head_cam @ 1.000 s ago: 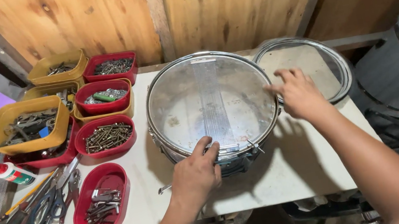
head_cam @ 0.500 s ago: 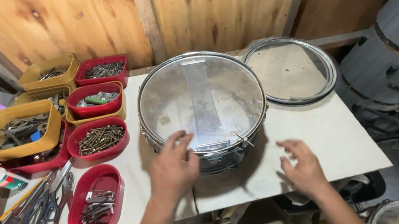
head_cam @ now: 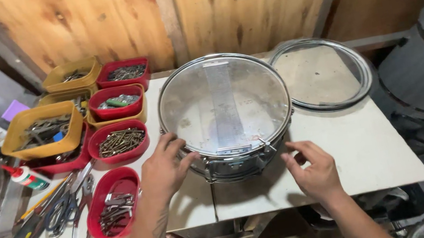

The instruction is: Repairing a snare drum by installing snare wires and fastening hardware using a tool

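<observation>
Wooden plank walls back a white worktable [head_cam: 348, 164] where a round chrome snare drum with a clear skin [head_cam: 225, 112] sits just ahead of both hands. Left hand [head_cam: 161, 168] spreads open, fingertips touching the drum's near-left rim; right hand [head_cam: 314, 169] hovers open, empty, just below its near-right side.

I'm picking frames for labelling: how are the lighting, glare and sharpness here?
Head view: even, soft light; the snare drum head shows a dull sheen, no harsh glare. Soft shadows fall beneath the left hand and right hand on the white table. Centre sharp; corners dark and stretched by the wide lens.
</observation>
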